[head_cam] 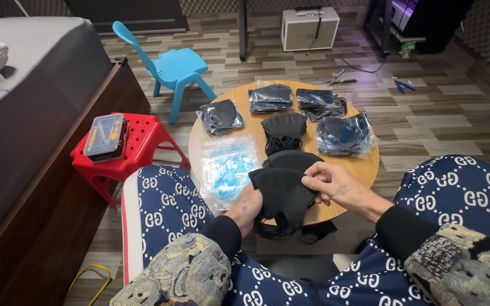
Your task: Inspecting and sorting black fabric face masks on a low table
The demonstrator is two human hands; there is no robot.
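Both of my hands hold a black face mask (pixel 282 192) above the near edge of a small round wooden table (pixel 370 164). My left hand (pixel 246 207) grips the mask's lower left side. My right hand (pixel 329 184) pinches its upper right edge. Its ear loops hang down below. More loose black masks (pixel 284 131) lie stacked in the table's middle. Clear bags packed with black masks (pixel 270 97) lie along the far side. A pile of clear plastic bags (pixel 226 167) sits at the table's left.
A red plastic stool (pixel 143 141) with a small clear parts box (pixel 105 135) stands at left, beside a grey bed (pixel 24 96). A blue child's chair (pixel 171 68) stands beyond the table. Tools (pixel 341 79) and a white amplifier (pixel 309 28) are on the floor.
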